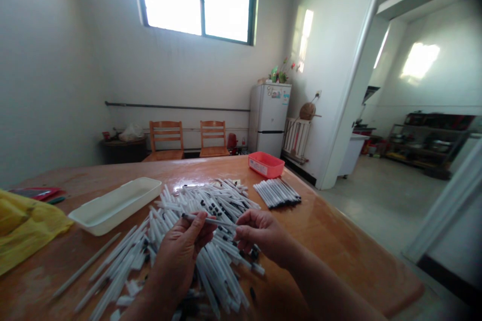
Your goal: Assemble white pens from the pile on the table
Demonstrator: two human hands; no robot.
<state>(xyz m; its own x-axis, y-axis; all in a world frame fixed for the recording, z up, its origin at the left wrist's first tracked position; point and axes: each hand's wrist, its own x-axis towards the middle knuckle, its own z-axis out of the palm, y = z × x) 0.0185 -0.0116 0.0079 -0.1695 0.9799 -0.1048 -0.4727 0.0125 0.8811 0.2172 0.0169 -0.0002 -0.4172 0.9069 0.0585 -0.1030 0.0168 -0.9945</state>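
A slim pale pen (221, 222) is held level between my two hands, its dark end pointing left. My left hand (181, 245) pinches it near that dark end with thumb and fingers. At the other end, the fingertips of my right hand (261, 234) close on it. Beneath both hands spreads a heap of loose white pen parts (222, 271), with small black caps (214, 208) scattered among them. To the right, a neat row of pens (276, 193) lies side by side, black ends toward me.
A long cream tray (90, 214) stands on the left of the wooden table (320, 241), near a yellow plastic bag (30, 225). A red basket (266, 165) sits at the far right edge. Behind are wooden chairs (166, 135) and a fridge (271, 115).
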